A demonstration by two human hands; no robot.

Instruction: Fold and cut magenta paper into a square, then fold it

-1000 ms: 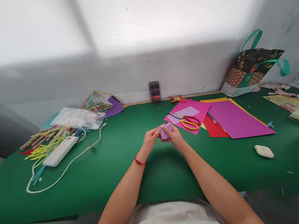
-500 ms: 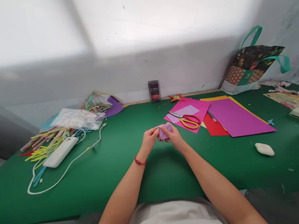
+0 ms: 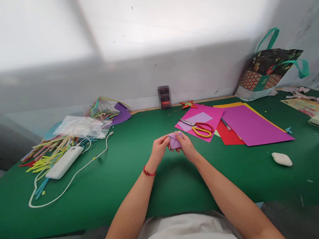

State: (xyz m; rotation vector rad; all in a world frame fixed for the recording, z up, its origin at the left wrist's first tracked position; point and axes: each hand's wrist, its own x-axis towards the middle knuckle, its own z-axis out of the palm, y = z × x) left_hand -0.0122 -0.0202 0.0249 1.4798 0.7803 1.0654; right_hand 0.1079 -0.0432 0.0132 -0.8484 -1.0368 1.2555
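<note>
A small folded piece of lilac paper [image 3: 175, 140] is held just above the green table [image 3: 120, 184] in front of me. My left hand [image 3: 159, 150], with a red cord at the wrist, pinches its left side. My right hand [image 3: 186, 147] grips its right side with fingers closed over the fold. Both hands touch the paper and nearly touch each other.
Yellow-handled scissors [image 3: 200, 129] lie on pink paper sheets [image 3: 205, 120] beside purple [image 3: 251, 127], red and yellow sheets. A white power bank [image 3: 64, 162] with cable, coloured straws [image 3: 48, 150], a plastic bag [image 3: 82, 126], a white eraser [image 3: 282, 158] and a patterned tote bag [image 3: 268, 72] surround them.
The hands stay in place; the fingers shift slightly on the lilac paper. The camera tilted a little.
</note>
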